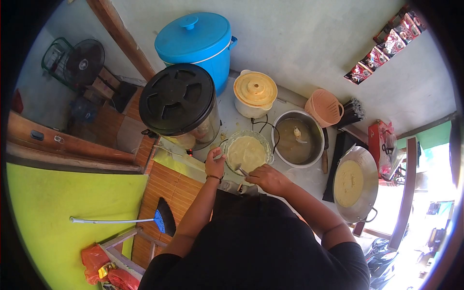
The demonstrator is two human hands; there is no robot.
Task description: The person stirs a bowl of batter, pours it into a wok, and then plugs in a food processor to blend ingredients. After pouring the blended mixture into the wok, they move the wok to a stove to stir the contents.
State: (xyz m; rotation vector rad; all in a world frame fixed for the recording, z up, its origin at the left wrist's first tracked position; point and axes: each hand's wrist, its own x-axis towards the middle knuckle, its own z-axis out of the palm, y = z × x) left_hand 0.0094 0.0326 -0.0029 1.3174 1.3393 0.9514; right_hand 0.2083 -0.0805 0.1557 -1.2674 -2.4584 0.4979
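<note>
Left hand [215, 165] grips bowl [247, 133] rim; right hand [268, 179] holds spoon [241, 170] at near edge.

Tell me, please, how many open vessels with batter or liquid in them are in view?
3: the glass bowl of pale batter at the left hand, the metal pot of brownish liquid beside it, and the wok of yellow batter farthest right. Others may be hidden from view.

Clear glass bowl [246, 132]: upright, nearly full of smooth pale-yellow batter [247, 152], near-left rim gripped by the left hand [215, 164] fingers. Metal spoon [241, 170]: tilted, tip in the batter, handle enclosed by the right hand [268, 178] fingers.
</note>
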